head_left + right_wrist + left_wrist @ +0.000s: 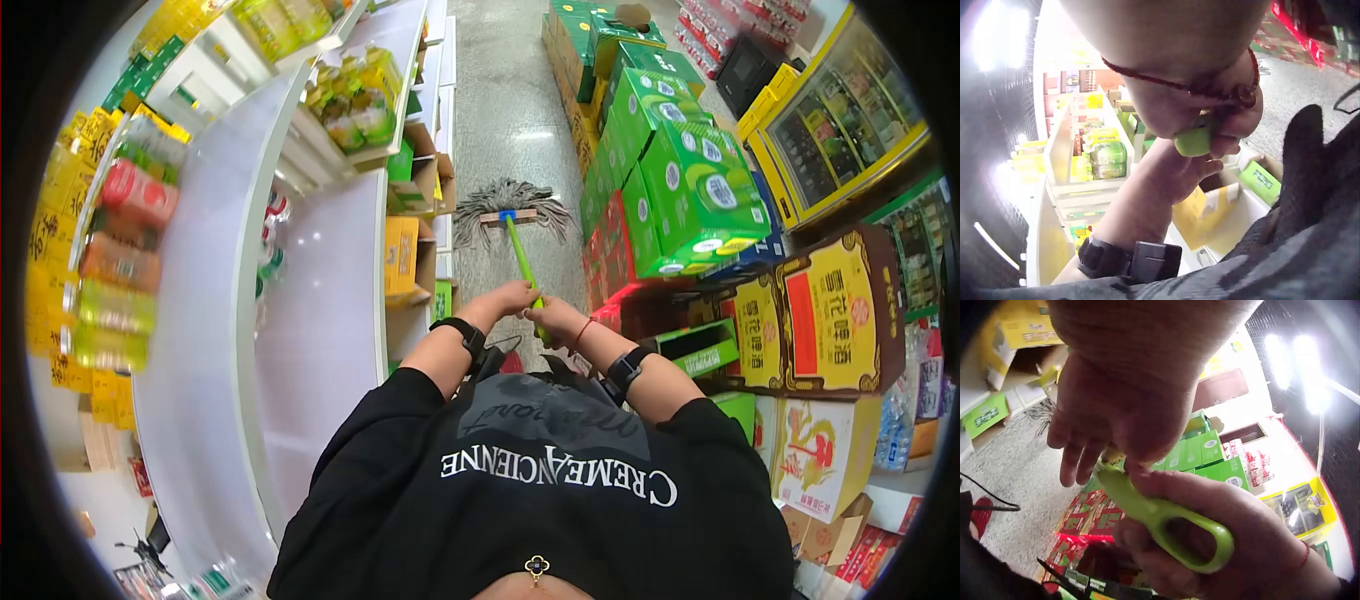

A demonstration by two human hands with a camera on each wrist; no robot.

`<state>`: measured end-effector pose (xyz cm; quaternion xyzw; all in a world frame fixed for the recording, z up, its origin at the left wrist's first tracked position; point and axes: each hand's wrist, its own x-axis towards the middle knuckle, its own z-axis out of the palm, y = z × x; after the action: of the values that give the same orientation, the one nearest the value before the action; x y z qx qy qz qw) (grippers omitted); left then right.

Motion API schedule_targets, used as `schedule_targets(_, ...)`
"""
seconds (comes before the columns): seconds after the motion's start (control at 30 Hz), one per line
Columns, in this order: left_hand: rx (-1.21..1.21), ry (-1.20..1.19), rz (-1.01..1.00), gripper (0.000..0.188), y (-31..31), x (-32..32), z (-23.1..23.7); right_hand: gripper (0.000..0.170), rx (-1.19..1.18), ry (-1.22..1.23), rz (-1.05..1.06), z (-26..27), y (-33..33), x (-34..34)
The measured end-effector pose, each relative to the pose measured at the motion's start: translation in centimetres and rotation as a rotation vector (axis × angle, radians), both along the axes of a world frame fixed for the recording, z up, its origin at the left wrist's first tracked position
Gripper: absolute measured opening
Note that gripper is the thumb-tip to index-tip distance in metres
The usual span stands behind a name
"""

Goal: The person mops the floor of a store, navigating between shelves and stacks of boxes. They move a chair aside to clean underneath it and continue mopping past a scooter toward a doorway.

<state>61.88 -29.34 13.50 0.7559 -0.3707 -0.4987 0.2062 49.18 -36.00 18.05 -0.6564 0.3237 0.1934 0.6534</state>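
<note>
A green mop handle runs forward from the hands to a grey string mop head lying on the floor. My left hand pinches the handle a little further along, several of its fingers hanging fairly straight in the left wrist view. The right hand, a red string at its wrist, grips the handle's near end. In the left wrist view the handle's looped end rests in the right hand. The right wrist view shows the green handle tip under the right hand.
White shelves with bottles and open cartons line the left. Stacked green boxes, red cartons and yellow-brown boxes border the right. A grey floor aisle runs between them. A yellow-framed glass cooler stands further right.
</note>
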Motion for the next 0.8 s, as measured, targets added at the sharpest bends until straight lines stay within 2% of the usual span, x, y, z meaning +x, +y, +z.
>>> schedule_targets(0.03, -0.034, -0.195, -0.155, 0.046, -1.4, 1.7, -0.4, 0.024, -0.039, -0.006, -0.047, 0.0, -0.9, 1.3)
schedule_targets(0.07, -0.026, -0.191, -0.170, 0.046, -2.7, 3.3, -1.1, 0.024, -0.030, -0.002, -0.061, -0.2, -1.7, 2.4)
schedule_targets(0.13, -0.145, -0.513, -0.794, 0.035, -5.8, 6.3, -2.1, 0.028, 0.102, -0.012, -0.123, -0.7, -4.0, 4.6)
schedule_targets(0.17, -0.148, -0.517, -0.800, 0.035, -7.1, 7.7, -2.7, 0.028, 0.099, -0.016, -0.130, -0.9, -5.0, 5.8)
schedule_targets(0.23, 0.066, -0.108, -0.302, 0.029, -9.5, 10.2, -2.4, 0.030, -0.079, -0.166, -0.068, -0.8, -7.4, 8.6)
schedule_targets(0.27, -0.035, -0.239, -0.497, 0.031, -10.8, 12.1, -2.4, 0.032, -0.018, -0.121, -0.069, -0.9, -9.1, 10.4)
schedule_targets(0.37, -0.039, -0.298, -0.499, 0.035, -15.7, 18.5, -5.9, 0.033, 0.055, 0.012, -0.055, 0.4, -14.1, 16.5)
schedule_targets(0.43, -0.056, -0.349, -0.522, 0.037, -18.4, 22.4, -4.7, 0.033, 0.101, -0.028, -0.064, -2.2, -17.4, 20.8)
schedule_targets(0.5, -0.063, -0.393, -0.546, 0.040, -21.3, 25.8, -2.1, 0.032, -0.088, -0.136, 0.019, -2.4, -20.6, 24.9)
schedule_targets(0.6, 0.035, -0.386, -0.430, 0.042, -26.0, 30.6, 1.1, 0.032, -0.032, -0.150, 0.002, -0.8, -25.4, 30.5)
schedule_targets(0.67, 0.031, -0.286, -0.184, 0.041, -28.6, 33.3, 1.7, 0.032, 0.025, -0.097, 0.004, 0.6, -28.9, 34.1)
schedule_targets(0.7, 0.042, -0.272, -0.182, 0.041, -29.8, 34.4, 1.7, 0.032, 0.088, -0.030, -0.001, 1.4, -30.2, 35.4)
schedule_targets(0.77, 0.146, -0.092, 0.030, 0.037, -32.6, 37.3, 1.7, 0.031, 0.103, 0.000, -0.015, 3.0, -32.4, 37.5)
schedule_targets(0.8, -0.013, -0.266, -0.291, 0.033, -33.5, 39.1, 1.6, 0.029, 0.044, -0.004, 0.006, 3.0, -33.6, 38.8)
